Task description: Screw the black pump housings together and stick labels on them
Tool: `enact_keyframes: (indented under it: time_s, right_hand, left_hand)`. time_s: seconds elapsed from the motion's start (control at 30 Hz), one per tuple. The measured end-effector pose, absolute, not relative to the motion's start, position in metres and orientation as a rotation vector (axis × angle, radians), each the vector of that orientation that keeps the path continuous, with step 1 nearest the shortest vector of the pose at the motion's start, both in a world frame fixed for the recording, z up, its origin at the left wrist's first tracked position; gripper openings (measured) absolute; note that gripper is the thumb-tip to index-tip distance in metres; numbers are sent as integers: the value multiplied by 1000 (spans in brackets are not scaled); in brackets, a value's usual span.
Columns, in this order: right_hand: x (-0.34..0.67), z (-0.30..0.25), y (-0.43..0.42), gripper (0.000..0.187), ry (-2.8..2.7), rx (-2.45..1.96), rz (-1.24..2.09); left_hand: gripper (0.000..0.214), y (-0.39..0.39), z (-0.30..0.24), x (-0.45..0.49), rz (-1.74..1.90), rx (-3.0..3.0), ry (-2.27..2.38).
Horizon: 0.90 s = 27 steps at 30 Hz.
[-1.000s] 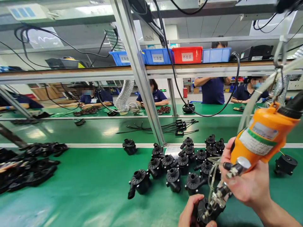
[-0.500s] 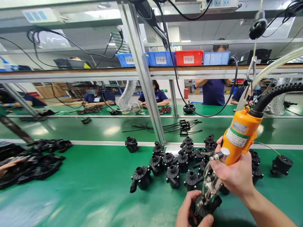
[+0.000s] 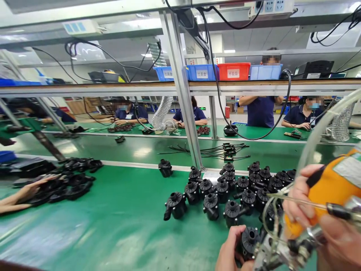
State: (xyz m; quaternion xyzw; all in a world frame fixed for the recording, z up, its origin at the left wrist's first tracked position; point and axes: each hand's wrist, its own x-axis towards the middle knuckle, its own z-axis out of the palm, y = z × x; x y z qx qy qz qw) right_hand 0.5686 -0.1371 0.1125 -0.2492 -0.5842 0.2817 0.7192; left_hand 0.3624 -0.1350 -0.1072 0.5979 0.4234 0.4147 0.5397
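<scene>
At the bottom of the head view, my left hand [image 3: 228,251] is closed round the side of a black plastic pump [image 3: 250,240], which stands with its round inlet facing up. My right hand [image 3: 335,241] grips an orange power screwdriver [image 3: 332,182] with clear air tubes and metal fittings. The screwdriver's metal front end is low and close to the right side of the held pump; its tip is hidden, so I cannot tell whether they touch. Just beyond my left hand, several more black pumps [image 3: 231,211] stand grouped on the green mat [image 3: 126,222].
A metal post [image 3: 184,90] rises behind the pumps. Black parts [image 3: 76,184] lie at the left, with another person's hand [image 3: 34,188] on them. Wired circuit boards [image 3: 229,150] lie on the far strip. Blue bins and a red bin [image 3: 233,71] sit on the shelf. Co-workers sit opposite.
The screwdriver has come off the top of the held pump and moved right, tilting and nearer to me. My left hand still holds the pump. The view has shifted slightly.
</scene>
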Motion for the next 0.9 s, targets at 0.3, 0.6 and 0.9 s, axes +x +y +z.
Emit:
enact_keyframes:
  time_s: [0.3, 0.6, 0.9]
  right_hand:
    - [526, 112, -131, 51, -1152, -532, 823]
    - [521, 117, -132, 53, -1089, -556, 819]
    - [495, 96, -134, 59, -1221, -535, 817]
  left_hand:
    - [68, -138, -89, 361, 993, 1484, 948]
    - [70, -139, -98, 359, 1010, 1557, 983]
    - [63, -137, -79, 366, 939, 1539, 1070]
